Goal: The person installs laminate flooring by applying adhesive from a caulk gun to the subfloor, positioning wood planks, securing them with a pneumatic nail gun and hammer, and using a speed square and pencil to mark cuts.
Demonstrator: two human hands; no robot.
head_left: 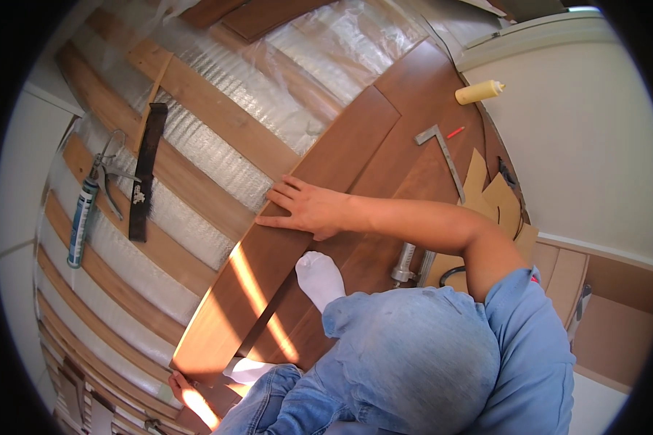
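Observation:
A long reddish-brown floorboard (221, 319) runs diagonally, its outer edge over the wooden battens. My right hand (306, 210) lies flat on it with the fingers spread, fingertips at the outer edge. At the board's near left end, my left hand (181, 388) grips the corner; part of it is hidden by the board and shadow. A dark gap shows between this board and the laid flooring (413, 181), widening toward my left hand. My foot in a white sock (319, 279) rests beside the board.
Wooden battens (218, 123) over silvery foil fill the left. A caulking gun (87, 210) and a dark flat bar (146, 174) lie there. A metal square (446, 159), red pencil (456, 133), yellow bottle (479, 92) and cardboard pieces (479, 185) are on the right.

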